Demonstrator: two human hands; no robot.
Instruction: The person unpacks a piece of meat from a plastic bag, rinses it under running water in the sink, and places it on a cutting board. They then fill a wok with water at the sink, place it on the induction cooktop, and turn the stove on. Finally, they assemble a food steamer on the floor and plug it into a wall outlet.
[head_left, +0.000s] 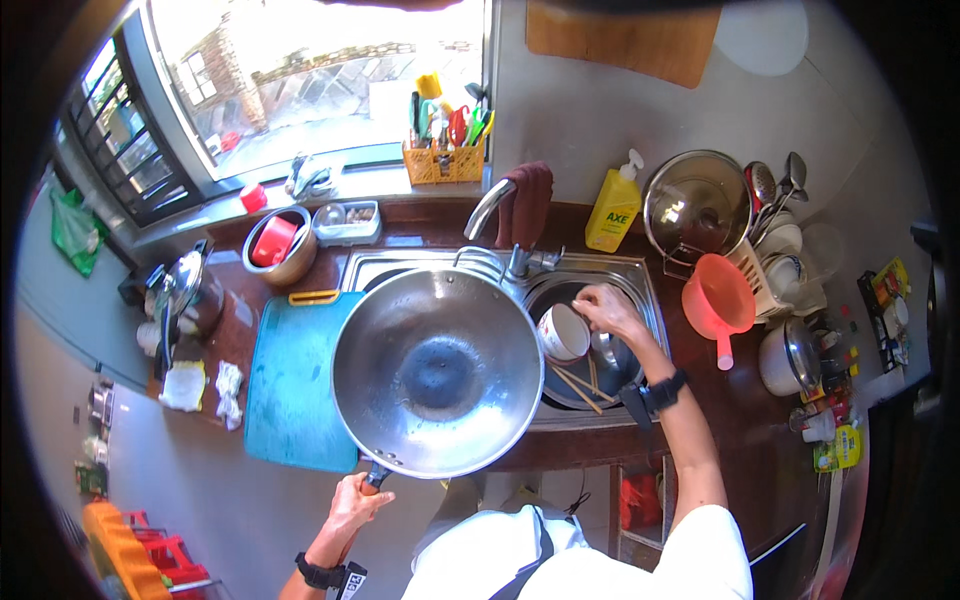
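My left hand (355, 501) grips the handle of a large steel wok (439, 375), which is tilted towards me over the left sink basin and the edge of a teal cutting board (289, 382). Over the right basin, my right hand (609, 309) has its fingers bunched beside a white patterned bowl (562, 334); whether they hold anything is too small to tell. Chopsticks (577, 386) and a metal utensil (611, 352) lie in that basin below the hand. Between the basins stands the faucet (491, 206), with a dark red cloth (526, 202) draped over its spout.
Right of the sink are a pink plastic ladle (718, 296), a glass lid (697, 202), a dish rack (757, 281) and a yellow soap bottle (613, 210). A brown pot (281, 262) and a pressure cooker (187, 289) stand at the left. An orange utensil basket (444, 165) sits on the windowsill.
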